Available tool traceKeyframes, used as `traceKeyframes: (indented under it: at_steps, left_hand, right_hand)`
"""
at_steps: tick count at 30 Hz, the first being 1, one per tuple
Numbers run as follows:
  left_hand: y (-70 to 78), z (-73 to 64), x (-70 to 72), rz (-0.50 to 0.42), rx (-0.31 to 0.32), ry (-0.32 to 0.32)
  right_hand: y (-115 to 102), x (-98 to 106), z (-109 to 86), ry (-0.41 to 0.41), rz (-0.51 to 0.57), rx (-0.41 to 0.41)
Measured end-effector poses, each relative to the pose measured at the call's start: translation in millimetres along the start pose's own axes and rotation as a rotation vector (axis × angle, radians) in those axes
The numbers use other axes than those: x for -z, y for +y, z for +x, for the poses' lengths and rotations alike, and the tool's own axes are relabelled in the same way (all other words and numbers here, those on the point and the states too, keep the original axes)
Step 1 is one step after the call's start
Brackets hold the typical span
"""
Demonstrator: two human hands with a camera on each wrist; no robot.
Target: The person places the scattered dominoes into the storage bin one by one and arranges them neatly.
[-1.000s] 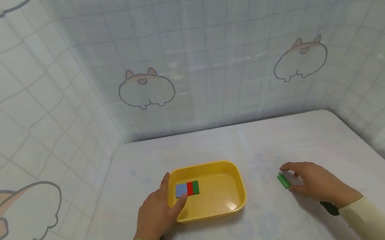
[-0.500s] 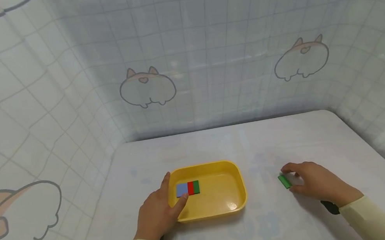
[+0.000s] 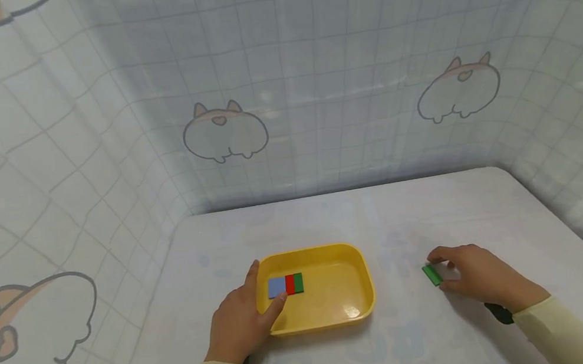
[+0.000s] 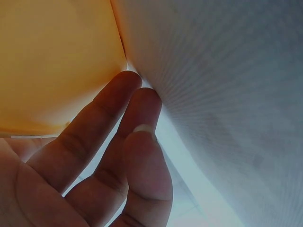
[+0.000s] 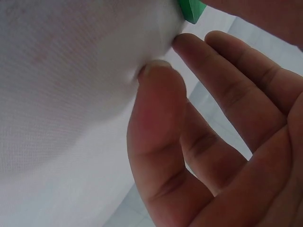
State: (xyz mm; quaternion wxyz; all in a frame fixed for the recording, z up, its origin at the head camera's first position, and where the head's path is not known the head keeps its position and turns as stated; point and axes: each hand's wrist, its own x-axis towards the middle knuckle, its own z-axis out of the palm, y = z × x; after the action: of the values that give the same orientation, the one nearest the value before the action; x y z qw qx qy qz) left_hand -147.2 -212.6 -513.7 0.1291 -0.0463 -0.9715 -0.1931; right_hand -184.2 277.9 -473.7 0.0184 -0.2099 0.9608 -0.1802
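A yellow tray [image 3: 331,305] stands on the table in the head view. Inside it, toward the left, blue, red and green rectangular tiles [image 3: 285,286] lie side by side in a row. My left hand [image 3: 239,324] holds the tray's left end, its thumb over the rim and another finger along the far left corner. Off to the right, my right hand [image 3: 474,275] pinches a small green tile [image 3: 431,274] between thumb and forefinger, at the tabletop. In the right wrist view, only a corner of the green tile [image 5: 191,8] shows; the other fingers are bent near the cloth.
A pale, faintly printed cloth covers the table [image 3: 380,214]. Grid-patterned sheets with cartoon animals hang at the back [image 3: 311,114] and on both sides, close to the table's edges.
The view has shifted very slightly, moving everything a little to the right in the picture. Both hands, the tray and the tiles otherwise stay as they were.
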Motion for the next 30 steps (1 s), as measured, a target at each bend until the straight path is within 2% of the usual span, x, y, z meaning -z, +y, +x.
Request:
traceKeyframes:
  at_steps: [8, 14, 22, 30]
  left_hand:
    - [0.8, 2.6, -1.7, 0.004, 0.002, -0.002]
    - [2.3, 5.3, -1.9, 0.007, 0.023, -0.020]
    - [5.1, 5.3, -1.6, 0.011, 0.033, -0.027]
    - [9.0, 5.4, -0.6, 0.004, 0.036, -0.007]
  right_hand:
    - [4, 1, 2.9, -0.010, 0.007, -0.022]
    - [7, 3, 6.5, 0.002, -0.007, 0.015]
    - [8, 8, 10.9, -0.031, 0.003, 0.045]
    - [12, 12, 13.7, -0.037, 0.002, 0.062]
